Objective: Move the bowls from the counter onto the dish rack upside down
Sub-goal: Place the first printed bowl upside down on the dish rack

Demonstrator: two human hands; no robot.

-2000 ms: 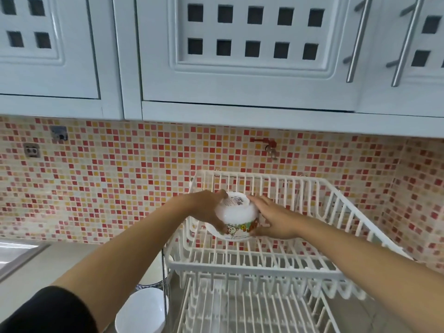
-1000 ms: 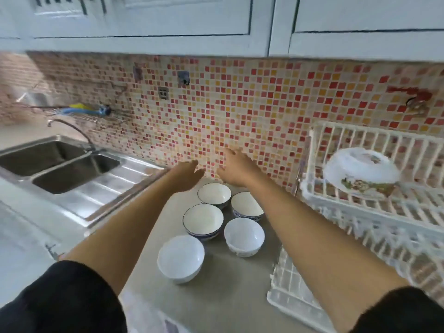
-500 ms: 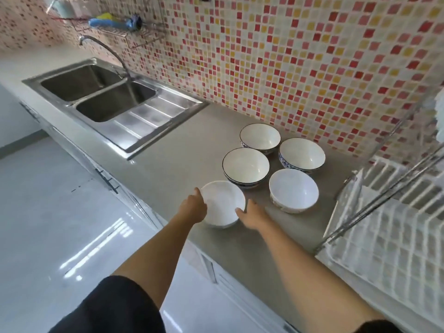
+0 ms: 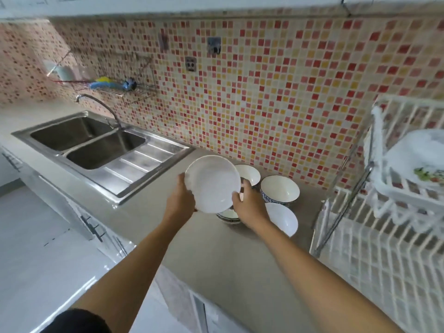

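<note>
above the grey counter [image 4: 216,255], left hand [image 4: 179,203] and right hand [image 4: 248,207] grip 1 white bowl [image 4: 212,185].

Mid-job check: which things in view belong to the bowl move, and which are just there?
In the job:
- white bowl, held by left hand and right hand
- bowls on counter
- dish rack
- upturned bowl

Just there:
- sink
- tap
- wall rack

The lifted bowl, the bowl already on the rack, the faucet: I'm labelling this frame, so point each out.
lifted bowl [image 4: 212,183]: head view, middle of its white inside
bowl on the rack [image 4: 419,156]: head view, its upturned side
faucet [image 4: 101,104]: head view, curved spout
</note>
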